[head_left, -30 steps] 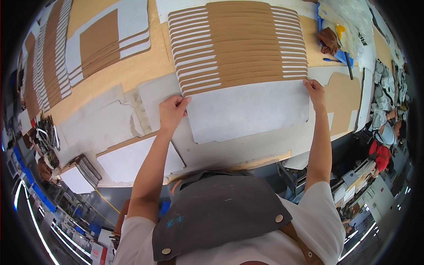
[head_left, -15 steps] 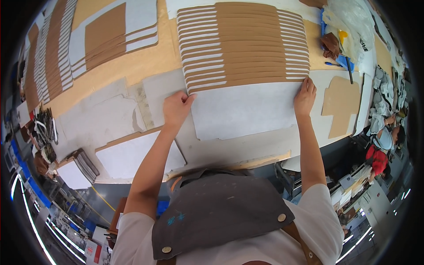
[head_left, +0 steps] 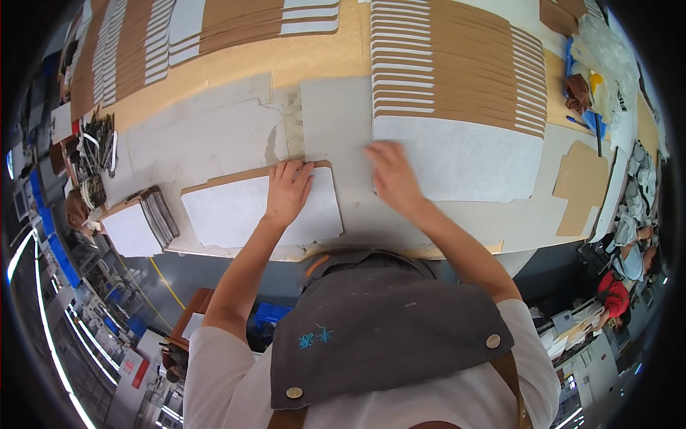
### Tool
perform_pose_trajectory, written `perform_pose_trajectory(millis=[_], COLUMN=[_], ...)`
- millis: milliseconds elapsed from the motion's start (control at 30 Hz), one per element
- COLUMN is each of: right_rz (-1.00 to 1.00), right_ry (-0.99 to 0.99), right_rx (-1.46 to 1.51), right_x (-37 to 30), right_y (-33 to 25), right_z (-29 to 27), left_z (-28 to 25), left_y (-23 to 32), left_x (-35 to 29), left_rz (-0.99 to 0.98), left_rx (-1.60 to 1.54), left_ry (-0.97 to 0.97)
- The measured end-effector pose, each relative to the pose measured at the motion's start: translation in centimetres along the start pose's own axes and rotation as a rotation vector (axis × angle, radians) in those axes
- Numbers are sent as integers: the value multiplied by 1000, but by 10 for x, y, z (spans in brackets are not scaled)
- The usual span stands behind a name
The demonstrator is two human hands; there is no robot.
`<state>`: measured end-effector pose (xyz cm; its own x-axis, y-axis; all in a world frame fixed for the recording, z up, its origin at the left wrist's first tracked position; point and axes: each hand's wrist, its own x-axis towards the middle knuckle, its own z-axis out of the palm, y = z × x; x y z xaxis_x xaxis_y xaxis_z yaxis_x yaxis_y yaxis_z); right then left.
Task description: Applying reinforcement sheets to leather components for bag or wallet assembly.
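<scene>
At the bottom of the view, closest to the camera, is a person's dark grey apron, worn over a pale short-sleeved shirt, with bare forearms extending over a worktable covered in grey and tan board. Near the table's front edge, left of centre, lies a white sheet with a brown strip along its far side. The left hand rests on it, fingers bent and close together over that far edge; whether they pinch it cannot be told. Farther left, at the front edge, sits a small stack with a white top and dark layered side. A little deeper, right of centre, the right hand is blurred, its fingers loosely bent and partly apart, with nothing visible in them. It overlaps the left side of a white panel, the nearest layer of a tall fanned stack of brown-and-white pieces stretching away. Right of that lies a flat brown cutout. Beyond it are a crumpled brown scrap and clear plastic. Farthest back, at upper left, more fanned brown-and-white pieces lie in overlapping rows.
</scene>
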<state>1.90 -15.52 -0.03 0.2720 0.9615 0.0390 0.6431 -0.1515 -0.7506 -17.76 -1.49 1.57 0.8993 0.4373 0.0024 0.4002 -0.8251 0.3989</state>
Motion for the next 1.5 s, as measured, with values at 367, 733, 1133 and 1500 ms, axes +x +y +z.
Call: perform_pose_trajectory(millis=[367,733,1133,1500], right_rz=[121,-48,811,1057], right_ry=[-22,41,81,414], right_rx=[47,21,544,180], right_x=[19,14,-55,-109], right_y=[-46,-57,-23,170], right_z=[59,61,-85,-256], left_z=[8,-16,-134,23], left_y=[-5,-20,-92,61], left_x=[11,0,8,130], left_rz=[-74,108,-289,-436], left_rx=[-242,-286,41,-789], left_ry=[-45,-40,-956,-420])
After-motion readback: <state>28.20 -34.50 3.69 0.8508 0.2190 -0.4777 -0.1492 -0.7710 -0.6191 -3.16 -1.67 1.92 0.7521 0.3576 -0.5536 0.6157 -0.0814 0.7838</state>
